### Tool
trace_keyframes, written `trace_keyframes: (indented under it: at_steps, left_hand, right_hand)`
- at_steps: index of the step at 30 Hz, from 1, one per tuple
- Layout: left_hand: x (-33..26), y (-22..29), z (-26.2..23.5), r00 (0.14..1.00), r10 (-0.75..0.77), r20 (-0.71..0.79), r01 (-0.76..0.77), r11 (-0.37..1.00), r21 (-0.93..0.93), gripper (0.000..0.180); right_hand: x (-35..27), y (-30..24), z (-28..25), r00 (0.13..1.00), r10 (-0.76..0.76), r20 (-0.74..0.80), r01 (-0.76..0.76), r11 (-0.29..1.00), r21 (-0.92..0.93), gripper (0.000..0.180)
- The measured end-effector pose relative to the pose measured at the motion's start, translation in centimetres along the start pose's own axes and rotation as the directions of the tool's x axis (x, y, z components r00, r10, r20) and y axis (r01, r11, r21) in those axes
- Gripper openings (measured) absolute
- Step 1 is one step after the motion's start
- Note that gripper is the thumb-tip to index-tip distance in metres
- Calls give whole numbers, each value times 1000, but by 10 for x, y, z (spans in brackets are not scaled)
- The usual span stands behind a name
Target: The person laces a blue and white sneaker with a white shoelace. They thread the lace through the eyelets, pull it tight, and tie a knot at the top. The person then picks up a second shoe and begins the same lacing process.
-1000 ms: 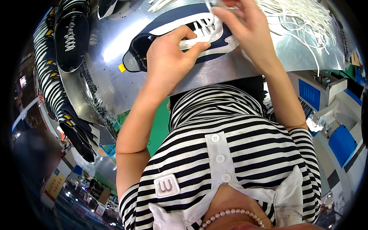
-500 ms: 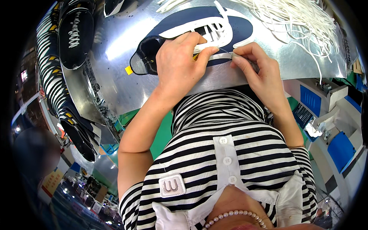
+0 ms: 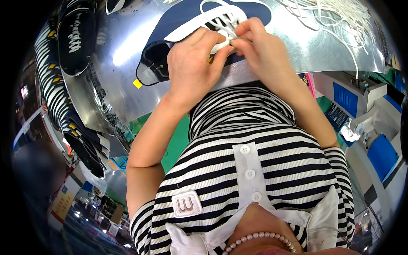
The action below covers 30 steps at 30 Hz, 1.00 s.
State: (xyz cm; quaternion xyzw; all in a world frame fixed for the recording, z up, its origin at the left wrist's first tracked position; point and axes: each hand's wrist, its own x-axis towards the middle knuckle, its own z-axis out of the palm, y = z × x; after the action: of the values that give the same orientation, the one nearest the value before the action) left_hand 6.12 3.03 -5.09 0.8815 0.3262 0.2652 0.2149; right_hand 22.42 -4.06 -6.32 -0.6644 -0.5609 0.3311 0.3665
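Shoe upper (image 3: 189,26) near tabletop (image 3: 121,83) edge (room leftward, apparently, under glare)

Left bare hand (image 3: 193,61), right bare hand (image 3: 267,55): two in play!
Navy-and-white fabric shoe upper (image 3: 187,27): just one, under the hands!
Yellow heel tab (image 3: 137,83): one, to their left!
Round white buttons (image 3: 250,173): three, below them!
Flat white laces (image 3: 346,23): tangled past counting, to their right!

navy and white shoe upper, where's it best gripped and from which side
Probably grip the shoe upper by its curved heel end, from the left: it juts past the left hand, yellow tab outermost, while the right hand pinches white lace.
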Motion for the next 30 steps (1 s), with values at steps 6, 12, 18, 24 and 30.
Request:
trace_keyframes:
  at_steps: [6,12,18,24,30]
  left_hand:
    - [-10,3,-8,982,167,-93,-149,973,174,15]
    - [-13,5,-10,937,334,-104,-301,922,245,16]
    - [-19,-3,-17,967,214,-137,-179,957,230,19]
    - [-17,-10,-17,959,232,-160,-194,956,221,20]
    - [-16,-14,-13,934,310,-176,-259,930,260,23]
  right_hand:
    - [-15,9,-91,986,-55,-154,73,991,112,24]
    - [25,-48,-51,796,-571,200,605,762,-231,30]
    - [34,-49,-38,806,-592,-4,592,806,-26,18]
    - [40,-36,-21,824,-539,175,544,665,-512,17]
    - [48,-45,-25,903,-301,306,404,838,-368,15]
